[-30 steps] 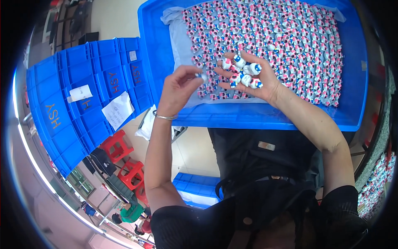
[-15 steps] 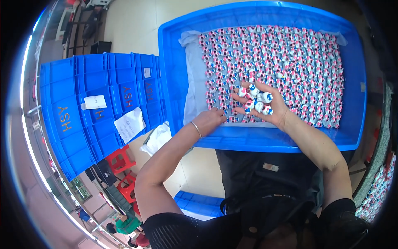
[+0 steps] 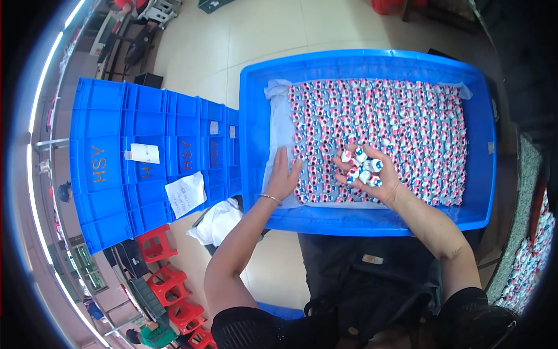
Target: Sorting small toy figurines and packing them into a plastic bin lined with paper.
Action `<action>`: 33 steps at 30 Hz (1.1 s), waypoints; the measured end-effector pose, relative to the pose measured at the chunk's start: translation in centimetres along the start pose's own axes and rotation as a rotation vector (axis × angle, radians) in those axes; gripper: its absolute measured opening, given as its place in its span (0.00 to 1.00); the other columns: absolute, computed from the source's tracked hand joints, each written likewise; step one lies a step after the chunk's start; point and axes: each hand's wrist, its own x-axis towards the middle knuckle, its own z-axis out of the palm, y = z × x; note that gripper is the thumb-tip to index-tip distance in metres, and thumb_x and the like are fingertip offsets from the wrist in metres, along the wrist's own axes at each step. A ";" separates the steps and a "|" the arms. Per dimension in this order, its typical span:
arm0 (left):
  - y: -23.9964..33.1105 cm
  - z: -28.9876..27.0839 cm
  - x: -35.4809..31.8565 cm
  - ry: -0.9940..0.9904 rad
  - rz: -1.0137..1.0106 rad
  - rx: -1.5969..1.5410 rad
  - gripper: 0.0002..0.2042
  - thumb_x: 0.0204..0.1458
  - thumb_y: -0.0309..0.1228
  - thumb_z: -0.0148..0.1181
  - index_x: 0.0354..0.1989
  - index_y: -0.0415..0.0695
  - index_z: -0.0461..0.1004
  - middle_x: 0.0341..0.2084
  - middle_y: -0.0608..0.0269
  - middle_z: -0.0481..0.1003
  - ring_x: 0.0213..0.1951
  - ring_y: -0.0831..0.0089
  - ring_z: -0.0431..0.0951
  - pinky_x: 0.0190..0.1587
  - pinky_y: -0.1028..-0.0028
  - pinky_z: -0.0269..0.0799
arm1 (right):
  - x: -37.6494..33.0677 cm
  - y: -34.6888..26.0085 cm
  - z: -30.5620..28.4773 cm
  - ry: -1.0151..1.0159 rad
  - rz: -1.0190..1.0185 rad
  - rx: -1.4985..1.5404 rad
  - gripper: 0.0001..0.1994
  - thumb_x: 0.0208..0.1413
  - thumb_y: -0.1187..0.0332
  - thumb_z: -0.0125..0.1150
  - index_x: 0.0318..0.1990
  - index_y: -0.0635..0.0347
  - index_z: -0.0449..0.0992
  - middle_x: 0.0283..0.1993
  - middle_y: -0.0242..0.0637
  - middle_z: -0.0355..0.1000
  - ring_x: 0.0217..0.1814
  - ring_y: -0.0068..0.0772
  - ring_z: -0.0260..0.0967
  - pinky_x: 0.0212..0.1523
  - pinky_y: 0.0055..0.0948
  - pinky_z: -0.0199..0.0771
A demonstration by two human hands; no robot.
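Observation:
Several small white figures (image 3: 361,167) with red and blue patches lie heaped in my right hand (image 3: 388,183), which is palm up with its fingers curled round them. That hand hovers over the rows of similar figures in the blue tub (image 3: 360,224). My left hand (image 3: 283,177) is beside the left edge of the rows, over the white liner sheet (image 3: 279,125). Its fingers are stretched out and nothing shows in them. A bracelet (image 3: 270,199) circles the left wrist. Whether the left fingertips touch the liner or the nearest figures, I cannot tell.
To the left stands a stack of blue crates (image 3: 154,154) with paper labels. A white bag (image 3: 218,222) lies between the stack and my left forearm. Red stools (image 3: 156,243) are at lower left, near a person in green (image 3: 157,337). More figures (image 3: 526,264) show at far right.
My left hand has moved left from the near rows to the liner, and its bent fingers have straightened. My right hand still holds its heap. The view has shifted, showing more floor beyond the tub.

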 end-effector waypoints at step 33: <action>1.1 1.7 17.4 0.120 0.006 -0.242 0.33 0.59 0.50 0.38 0.64 0.35 0.49 0.64 0.42 0.50 0.67 0.54 0.47 0.66 0.69 0.43 | 0.4 -1.3 0.0 0.042 -0.082 0.026 0.19 0.57 0.59 0.51 0.50 0.62 0.70 0.57 0.52 0.63 0.61 0.49 0.62 0.57 0.57 0.63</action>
